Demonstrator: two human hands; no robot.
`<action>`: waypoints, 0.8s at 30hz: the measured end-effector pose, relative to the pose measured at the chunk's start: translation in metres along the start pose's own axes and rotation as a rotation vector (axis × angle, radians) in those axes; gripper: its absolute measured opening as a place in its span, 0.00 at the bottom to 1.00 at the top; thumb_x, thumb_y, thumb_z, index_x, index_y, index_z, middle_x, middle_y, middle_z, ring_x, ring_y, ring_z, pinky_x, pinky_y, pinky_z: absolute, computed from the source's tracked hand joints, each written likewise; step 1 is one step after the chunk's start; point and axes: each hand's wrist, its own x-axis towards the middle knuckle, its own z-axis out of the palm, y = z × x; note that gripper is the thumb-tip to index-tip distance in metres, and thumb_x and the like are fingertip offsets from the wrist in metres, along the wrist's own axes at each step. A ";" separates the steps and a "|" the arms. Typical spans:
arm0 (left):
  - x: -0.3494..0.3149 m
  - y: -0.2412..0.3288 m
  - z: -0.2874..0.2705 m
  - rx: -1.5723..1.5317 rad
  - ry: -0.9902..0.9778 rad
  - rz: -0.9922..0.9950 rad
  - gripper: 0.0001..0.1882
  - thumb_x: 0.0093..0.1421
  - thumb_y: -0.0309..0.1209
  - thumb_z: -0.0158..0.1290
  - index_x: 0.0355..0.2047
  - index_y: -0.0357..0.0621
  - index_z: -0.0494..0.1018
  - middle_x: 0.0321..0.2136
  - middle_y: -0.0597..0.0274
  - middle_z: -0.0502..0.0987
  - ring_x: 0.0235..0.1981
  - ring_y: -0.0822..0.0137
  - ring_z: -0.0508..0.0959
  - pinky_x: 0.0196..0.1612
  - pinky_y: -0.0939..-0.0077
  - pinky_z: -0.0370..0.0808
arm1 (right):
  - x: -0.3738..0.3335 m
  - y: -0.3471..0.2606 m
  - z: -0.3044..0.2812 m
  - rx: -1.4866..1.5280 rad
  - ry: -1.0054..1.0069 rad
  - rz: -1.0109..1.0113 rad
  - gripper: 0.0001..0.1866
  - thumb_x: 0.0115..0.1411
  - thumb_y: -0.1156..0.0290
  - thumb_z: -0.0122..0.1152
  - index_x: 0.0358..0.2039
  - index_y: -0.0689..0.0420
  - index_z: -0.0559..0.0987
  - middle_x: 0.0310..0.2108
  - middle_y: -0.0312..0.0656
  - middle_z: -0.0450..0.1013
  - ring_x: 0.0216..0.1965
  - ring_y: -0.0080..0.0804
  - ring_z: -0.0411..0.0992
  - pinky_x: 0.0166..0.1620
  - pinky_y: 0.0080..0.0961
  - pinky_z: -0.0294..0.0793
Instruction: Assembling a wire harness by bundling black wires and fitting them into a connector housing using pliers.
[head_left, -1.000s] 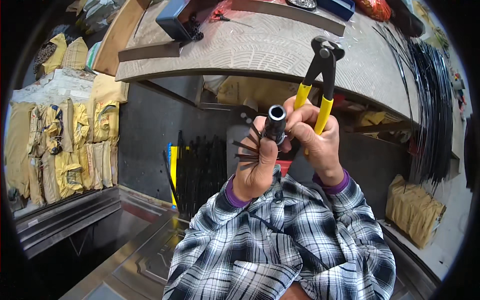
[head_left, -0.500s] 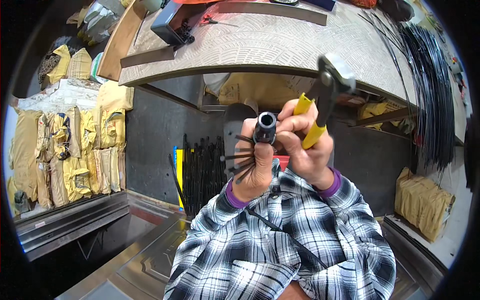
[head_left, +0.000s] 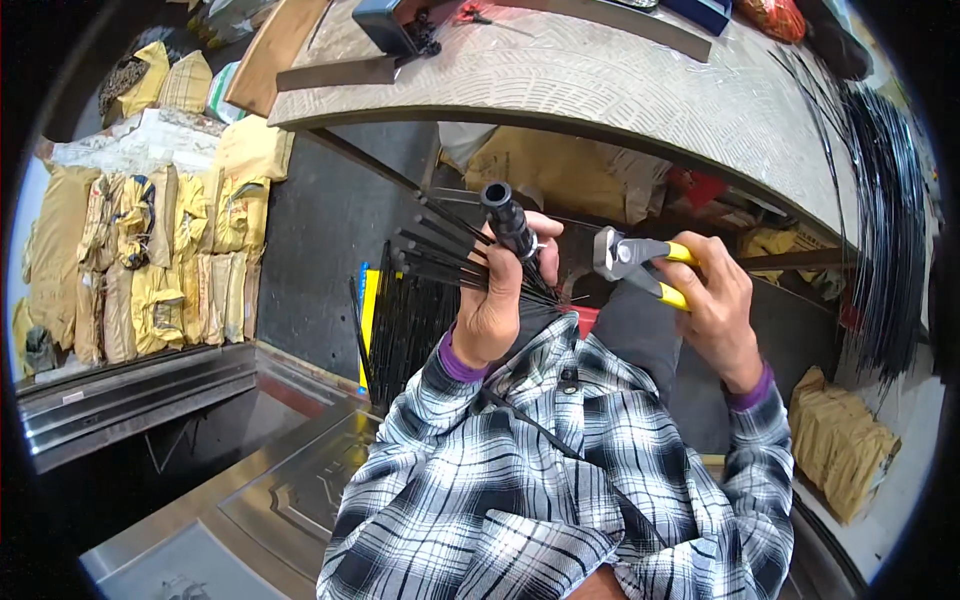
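Beside the pale table (head_left: 560, 85), now swinging yellow-handled pincers (head_left: 632, 253) clear in curled fingers of the right hand (head_left: 722, 300), leaving black tube (head_left: 508, 215) and rods (head_left: 455, 263) to the left hand (head_left: 490, 318) alone, apparently closed around both.

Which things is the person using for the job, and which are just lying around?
Seem part of the job:
yellow-handled pincers, held in the right hand
black hollow tube, held in the left hand
thin black rods, also in the left hand

Seem just lying about:
blue box on the table
brown-wrapped bundle, lower right
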 end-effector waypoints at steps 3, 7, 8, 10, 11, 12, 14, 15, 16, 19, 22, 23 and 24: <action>-0.002 0.000 0.005 0.003 -0.101 -0.039 0.26 0.63 0.50 0.35 0.42 0.36 0.65 0.25 0.65 0.68 0.25 0.77 0.66 0.31 0.81 0.64 | 0.008 -0.002 0.000 -0.002 -0.098 -0.075 0.15 0.36 0.82 0.58 0.30 0.60 0.73 0.33 0.44 0.67 0.27 0.37 0.67 0.26 0.27 0.68; -0.004 -0.002 0.007 0.091 0.038 -0.040 0.28 0.60 0.53 0.38 0.41 0.37 0.65 0.27 0.66 0.69 0.25 0.79 0.66 0.29 0.83 0.65 | 0.019 0.003 -0.002 -0.071 -0.132 -0.128 0.14 0.39 0.78 0.56 0.31 0.59 0.74 0.34 0.43 0.67 0.26 0.35 0.67 0.27 0.26 0.68; -0.002 -0.001 0.006 0.074 0.013 -0.051 0.28 0.60 0.54 0.38 0.41 0.37 0.65 0.27 0.66 0.69 0.25 0.79 0.66 0.29 0.83 0.65 | 0.019 0.002 -0.007 -0.094 -0.229 -0.086 0.14 0.40 0.77 0.56 0.33 0.58 0.74 0.38 0.43 0.67 0.32 0.37 0.69 0.34 0.30 0.71; -0.001 -0.001 0.006 0.039 -0.007 -0.074 0.29 0.60 0.54 0.39 0.41 0.37 0.65 0.27 0.66 0.69 0.26 0.79 0.67 0.30 0.83 0.65 | 0.027 0.001 -0.011 -0.156 -0.221 -0.104 0.16 0.41 0.77 0.56 0.35 0.58 0.74 0.40 0.44 0.66 0.38 0.38 0.68 0.41 0.33 0.69; -0.001 -0.002 0.005 0.035 -0.007 -0.075 0.29 0.60 0.54 0.39 0.41 0.37 0.65 0.27 0.66 0.69 0.26 0.79 0.67 0.30 0.83 0.65 | 0.029 0.000 -0.012 -0.223 -0.210 -0.121 0.17 0.42 0.76 0.55 0.37 0.58 0.74 0.43 0.44 0.65 0.43 0.39 0.67 0.47 0.37 0.68; 0.000 -0.002 0.005 0.019 -0.017 -0.075 0.29 0.60 0.54 0.39 0.41 0.37 0.65 0.27 0.66 0.69 0.26 0.79 0.67 0.30 0.83 0.66 | 0.027 0.000 -0.010 -0.251 -0.256 -0.065 0.21 0.44 0.76 0.54 0.43 0.56 0.74 0.48 0.44 0.62 0.51 0.39 0.62 0.57 0.44 0.57; -0.001 -0.002 0.004 0.005 -0.020 -0.074 0.29 0.60 0.54 0.39 0.41 0.37 0.65 0.27 0.66 0.69 0.26 0.79 0.67 0.30 0.83 0.66 | 0.029 0.000 -0.008 -0.319 -0.257 -0.083 0.22 0.45 0.76 0.54 0.45 0.56 0.73 0.48 0.44 0.62 0.51 0.38 0.62 0.58 0.44 0.55; -0.002 -0.002 0.004 -0.002 0.002 -0.094 0.31 0.59 0.56 0.40 0.42 0.35 0.65 0.29 0.64 0.70 0.27 0.77 0.68 0.31 0.82 0.67 | 0.031 -0.001 -0.007 -0.388 -0.256 -0.099 0.23 0.46 0.75 0.53 0.47 0.55 0.72 0.49 0.43 0.61 0.51 0.37 0.62 0.59 0.44 0.53; -0.002 -0.002 0.003 -0.010 0.022 -0.114 0.33 0.58 0.57 0.40 0.43 0.34 0.65 0.30 0.62 0.71 0.28 0.75 0.70 0.32 0.81 0.68 | 0.035 -0.004 -0.011 -0.388 -0.271 -0.096 0.23 0.48 0.75 0.53 0.48 0.54 0.71 0.49 0.42 0.61 0.52 0.37 0.62 0.60 0.46 0.52; -0.002 -0.001 0.002 0.010 0.041 -0.095 0.33 0.58 0.56 0.39 0.43 0.34 0.65 0.30 0.63 0.70 0.28 0.76 0.70 0.33 0.80 0.68 | 0.042 -0.006 -0.015 -0.455 -0.281 -0.118 0.24 0.48 0.74 0.54 0.49 0.54 0.70 0.49 0.42 0.61 0.52 0.37 0.62 0.60 0.45 0.51; -0.004 -0.002 -0.001 0.011 0.062 -0.092 0.33 0.58 0.57 0.38 0.43 0.34 0.65 0.29 0.63 0.70 0.28 0.76 0.69 0.33 0.81 0.68 | 0.051 -0.008 -0.020 -0.486 -0.298 -0.182 0.24 0.47 0.74 0.53 0.49 0.55 0.70 0.46 0.43 0.62 0.48 0.38 0.63 0.54 0.41 0.59; -0.005 -0.002 -0.002 0.011 0.067 -0.092 0.33 0.58 0.57 0.38 0.43 0.34 0.65 0.29 0.63 0.70 0.28 0.76 0.69 0.33 0.81 0.68 | 0.053 -0.008 -0.021 -0.498 -0.314 -0.213 0.25 0.47 0.74 0.53 0.49 0.56 0.70 0.45 0.44 0.62 0.46 0.38 0.64 0.51 0.39 0.63; -0.005 -0.001 -0.003 0.032 0.075 -0.094 0.34 0.58 0.57 0.38 0.43 0.34 0.65 0.29 0.64 0.70 0.28 0.76 0.69 0.33 0.81 0.68 | 0.057 -0.009 -0.023 -0.495 -0.315 -0.216 0.25 0.47 0.74 0.53 0.49 0.56 0.70 0.45 0.44 0.62 0.46 0.38 0.64 0.51 0.39 0.63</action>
